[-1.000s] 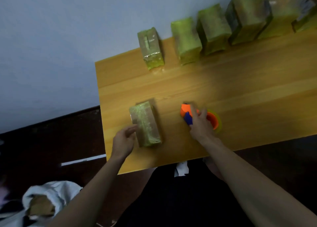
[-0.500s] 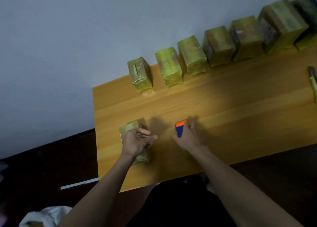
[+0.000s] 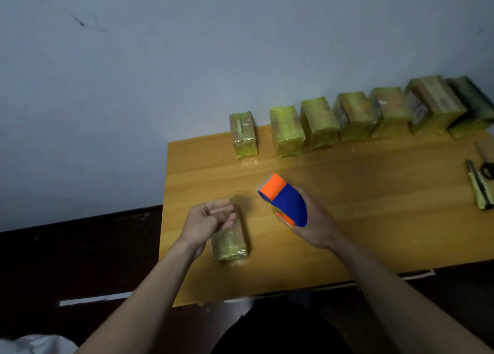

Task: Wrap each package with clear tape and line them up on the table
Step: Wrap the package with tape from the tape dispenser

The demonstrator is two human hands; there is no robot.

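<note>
Orange and blue plastic fills my right hand (image 3: pixel 318 225): I grasp the tape dispenser (image 3: pixel 284 202) by its body, lifted off the table (image 3: pixel 347 193) with its orange nose turned toward the package (image 3: pixel 230 240), which I judge is so the tape end can be drawn straight across. My left hand (image 3: pixel 207 221) hovers over the far end of that package with fingers loosely curled and grasping nothing I can make out; whether it touches the wrap I cannot tell. I think it waits there to catch the tape end or pin the package down. The package lies flat near the front left edge, close to me, where both hands reach it easily. Along the back edge, against the wall (image 3: pixel 187 59), seven packages (image 3: pixel 318 122) stand in a row, out of the working space. At the far right a small knife (image 3: pixel 479 189) and what looks like scissors (image 3: pixel 487 168) lie aside, well apart from my hands.
</note>
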